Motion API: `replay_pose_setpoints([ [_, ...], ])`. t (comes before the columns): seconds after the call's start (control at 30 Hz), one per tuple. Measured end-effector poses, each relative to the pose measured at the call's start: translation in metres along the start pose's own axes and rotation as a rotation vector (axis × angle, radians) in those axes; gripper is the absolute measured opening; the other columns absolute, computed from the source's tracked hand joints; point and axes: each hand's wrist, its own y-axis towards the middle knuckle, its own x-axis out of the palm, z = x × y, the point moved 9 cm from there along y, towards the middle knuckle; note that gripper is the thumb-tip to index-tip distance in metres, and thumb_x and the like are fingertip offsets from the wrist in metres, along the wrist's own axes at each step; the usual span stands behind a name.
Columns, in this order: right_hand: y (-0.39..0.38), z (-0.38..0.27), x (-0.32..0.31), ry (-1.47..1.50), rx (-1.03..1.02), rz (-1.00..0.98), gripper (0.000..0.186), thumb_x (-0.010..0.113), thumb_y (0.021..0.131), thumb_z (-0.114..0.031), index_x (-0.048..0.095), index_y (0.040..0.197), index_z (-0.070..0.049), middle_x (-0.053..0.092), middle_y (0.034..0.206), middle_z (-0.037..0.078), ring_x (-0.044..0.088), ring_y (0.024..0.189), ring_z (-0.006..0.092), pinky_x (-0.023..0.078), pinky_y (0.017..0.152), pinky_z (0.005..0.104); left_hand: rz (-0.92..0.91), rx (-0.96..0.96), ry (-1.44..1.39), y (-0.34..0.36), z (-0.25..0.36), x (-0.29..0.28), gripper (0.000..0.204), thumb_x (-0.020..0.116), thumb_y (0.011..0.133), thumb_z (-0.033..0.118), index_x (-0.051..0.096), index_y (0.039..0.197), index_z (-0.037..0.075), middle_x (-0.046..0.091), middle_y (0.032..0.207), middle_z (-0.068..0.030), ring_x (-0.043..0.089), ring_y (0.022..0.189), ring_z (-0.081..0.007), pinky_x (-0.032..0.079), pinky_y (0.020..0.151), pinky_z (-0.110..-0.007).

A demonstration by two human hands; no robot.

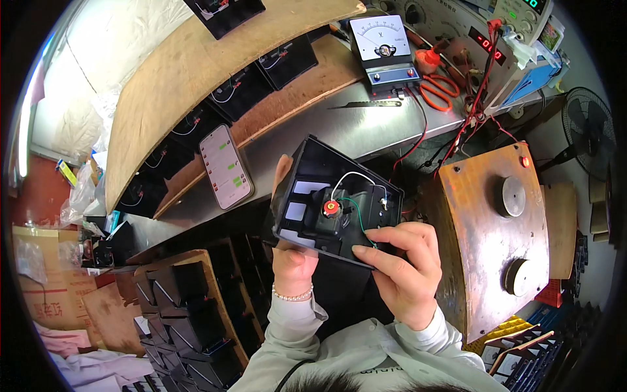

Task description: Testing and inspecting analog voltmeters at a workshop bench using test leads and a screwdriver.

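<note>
Smooth black open box (336, 163), right fingers (400, 240) at its thin green wire (360, 216)

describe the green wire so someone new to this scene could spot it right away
Find the open black case in the person's left hand, mid-picture. Inside it, the green wire curves down from beside the round red part toward the right hand. Its colour sets it apart from the white wire arching above.
</note>
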Motion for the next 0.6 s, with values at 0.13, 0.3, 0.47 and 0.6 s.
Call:
replay_pose_setpoints([
  [0.13, -0.003, 0.004, 0.001, -0.012, -0.022, 0.001, 0.046, 0.073, 0.054, 0.001, 0.077, 0.098, -0.016, 0.068, 0.104, 0.001, 0.057, 0.087, 0.0231, 0.049, 0.071, 0.0316, -0.03, 0.057, -0.006, 0.008, 0.003, 0.016, 0.142, 0.096, 0.051, 0.048, 0.011, 0.156, 0.005, 0.039, 0.151, -0.0147, 0.046, 0.135, -0.0289, 0.039, 0.113, -0.045],
  [0.3, -0.006, 0.003, 0.002, -0.005, -0.029, -0.014, 0.047, 0.073, 0.054, 0.0, 0.077, 0.097, -0.016, 0.068, 0.105, 0.002, 0.057, 0.088, 0.0233, 0.049, 0.071, 0.0314, -0.075, 0.121, -0.015, 0.012, 0.015, 0.03, 0.141, 0.098, 0.049, 0.042, 0.012, 0.156, 0.006, 0.041, 0.15, -0.016, 0.048, 0.134, -0.0301, 0.041, 0.111, -0.045],
  [0.47, -0.008, 0.005, 0.004, 0.004, -0.027, -0.025, 0.048, 0.073, 0.053, 0.001, 0.076, 0.098, -0.016, 0.068, 0.105, 0.002, 0.058, 0.089, 0.0235, 0.05, 0.072, 0.0317, -0.095, 0.149, -0.023, 0.017, 0.016, 0.031, 0.143, 0.099, 0.047, 0.041, 0.013, 0.156, 0.005, 0.04, 0.151, -0.0163, 0.049, 0.133, -0.0294, 0.042, 0.111, -0.045],
  [0.6, -0.004, 0.009, 0.003, 0.011, -0.032, -0.009, 0.049, 0.072, 0.052, 0.002, 0.076, 0.099, -0.014, 0.068, 0.107, 0.003, 0.06, 0.092, 0.0246, 0.052, 0.075, 0.033, -0.112, 0.141, 0.043, 0.022, 0.015, 0.035, 0.143, 0.097, 0.048, 0.047, 0.014, 0.156, 0.004, 0.039, 0.152, -0.0146, 0.046, 0.135, -0.0268, 0.039, 0.113, -0.044],
])
